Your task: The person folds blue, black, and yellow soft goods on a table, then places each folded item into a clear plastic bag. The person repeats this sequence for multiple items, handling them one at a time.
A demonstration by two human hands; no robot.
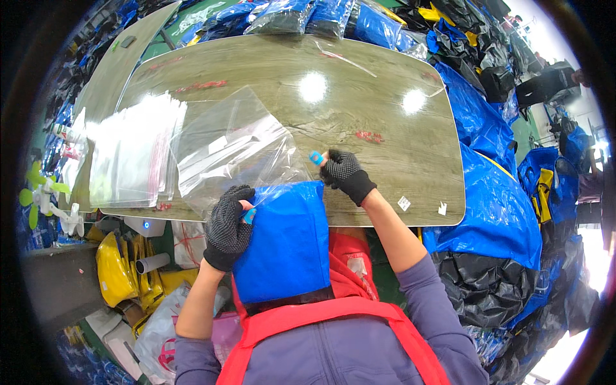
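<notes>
My left hand [230, 221], in a black dotted glove with bare thumb tip and blue tape, is closed at the upper left edge of a flat blue folded piece [282, 244]. That piece leans from my lap against the table edge, with a black strip along its bottom. A clear plastic bag [240, 147] lies on the table beyond it, its near edge meeting the blue piece's top. My right hand [348, 176], gloved the same way, is beside the top right corner. Its fingers are curled, with a blue-taped tip pointing left; what they hold, if anything, is hidden.
A stack of clear plastic bags [131, 151] lies on the left of the wood-grain table [385, 83]. White sticker pieces [403, 203] lie at its front right. Blue and black bundles [487, 205] crowd the right side. Yellow pieces [115, 269] and a small green fan [38, 189] are at left.
</notes>
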